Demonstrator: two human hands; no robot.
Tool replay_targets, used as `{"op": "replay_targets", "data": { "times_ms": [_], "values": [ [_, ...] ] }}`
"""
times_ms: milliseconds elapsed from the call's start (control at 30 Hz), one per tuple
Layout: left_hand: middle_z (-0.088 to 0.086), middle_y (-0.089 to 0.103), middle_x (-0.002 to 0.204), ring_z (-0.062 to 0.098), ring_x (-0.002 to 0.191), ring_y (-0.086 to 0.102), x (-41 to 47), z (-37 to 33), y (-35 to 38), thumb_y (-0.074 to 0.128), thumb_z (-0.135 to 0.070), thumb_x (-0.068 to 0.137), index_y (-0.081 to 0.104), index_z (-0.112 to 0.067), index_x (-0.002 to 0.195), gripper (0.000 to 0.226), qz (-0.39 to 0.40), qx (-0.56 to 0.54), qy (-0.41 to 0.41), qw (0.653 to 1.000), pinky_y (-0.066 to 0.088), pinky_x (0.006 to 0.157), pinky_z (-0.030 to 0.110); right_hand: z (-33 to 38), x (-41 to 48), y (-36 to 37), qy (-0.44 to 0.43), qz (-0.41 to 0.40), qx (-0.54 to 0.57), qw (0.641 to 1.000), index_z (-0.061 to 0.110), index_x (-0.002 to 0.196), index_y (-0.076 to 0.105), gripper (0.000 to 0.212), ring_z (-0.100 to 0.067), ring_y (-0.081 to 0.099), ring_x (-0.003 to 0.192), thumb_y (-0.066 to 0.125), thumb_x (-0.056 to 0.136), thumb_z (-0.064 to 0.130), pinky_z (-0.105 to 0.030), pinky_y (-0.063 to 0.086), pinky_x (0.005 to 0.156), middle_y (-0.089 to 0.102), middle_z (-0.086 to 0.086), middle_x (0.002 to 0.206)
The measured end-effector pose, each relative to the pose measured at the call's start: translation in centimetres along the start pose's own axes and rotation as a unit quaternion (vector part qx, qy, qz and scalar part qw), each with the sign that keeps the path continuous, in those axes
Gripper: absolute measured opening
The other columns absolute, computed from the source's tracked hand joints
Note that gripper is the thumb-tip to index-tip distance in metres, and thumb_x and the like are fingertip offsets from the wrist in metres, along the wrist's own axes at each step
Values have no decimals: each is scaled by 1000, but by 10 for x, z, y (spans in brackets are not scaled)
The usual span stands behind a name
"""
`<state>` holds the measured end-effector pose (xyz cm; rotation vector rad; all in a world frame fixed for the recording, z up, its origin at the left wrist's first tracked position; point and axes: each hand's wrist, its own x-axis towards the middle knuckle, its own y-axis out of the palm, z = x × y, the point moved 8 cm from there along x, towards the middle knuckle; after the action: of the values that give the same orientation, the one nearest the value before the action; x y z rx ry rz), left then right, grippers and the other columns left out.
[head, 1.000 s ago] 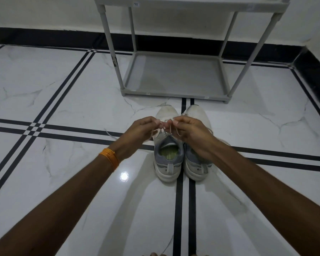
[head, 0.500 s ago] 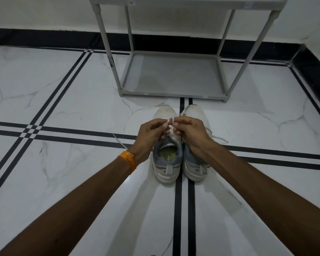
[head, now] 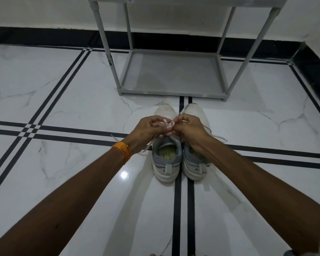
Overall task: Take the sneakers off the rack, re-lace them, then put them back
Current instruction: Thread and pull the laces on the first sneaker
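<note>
Two white and grey sneakers stand side by side on the floor, heels toward me: the left sneaker (head: 166,159) and the right sneaker (head: 194,163). Above the left sneaker's tongue, my left hand (head: 148,131) and my right hand (head: 189,130) meet, each pinching a part of its white lace (head: 167,124), which forms small loops between the fingertips. A loose lace end trails left past my left wrist. The right sneaker's lace lies slack to the right.
A grey shoe rack (head: 172,71) stands just beyond the sneakers against the wall, its bottom shelf bare. The floor is white marble tile with black stripes (head: 176,209). A dark skirting runs along the wall, with a corner at the right.
My hands have drawn together over the left sneaker and shifted the lace into small loops between the fingertips. The sneakers have stayed where they were.
</note>
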<state>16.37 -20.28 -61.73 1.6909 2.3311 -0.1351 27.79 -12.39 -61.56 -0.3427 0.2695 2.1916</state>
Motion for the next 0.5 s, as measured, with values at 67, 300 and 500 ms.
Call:
{"op": "replay_targets", "data": {
  "times_ms": [67,300,500],
  "values": [
    [21,73,92,17,75,73,2,0,-2,70,-7,86,64,7,113,31,-21,-24,3,999,60,67,21,5,1,-2,-35,6,-31,999,5,83,62,17,-18,69,70,67,80,-11,-22,57,62,70,-14,82],
    [10,70,76,8,59,66,7,7,-5,70,-13,87,65,6,101,24,-86,18,5,996,54,59,17,11,-8,-3,-143,10,-51,988,-3,96,60,19,-20,73,74,68,80,-11,-26,59,70,72,-18,84],
    [18,74,80,20,68,70,7,9,-11,76,-18,82,68,1,91,23,-132,58,26,989,57,67,28,25,-18,1,-271,-30,-263,925,12,102,72,19,-11,70,86,68,85,6,-28,59,79,73,-1,94]
  ]
}}
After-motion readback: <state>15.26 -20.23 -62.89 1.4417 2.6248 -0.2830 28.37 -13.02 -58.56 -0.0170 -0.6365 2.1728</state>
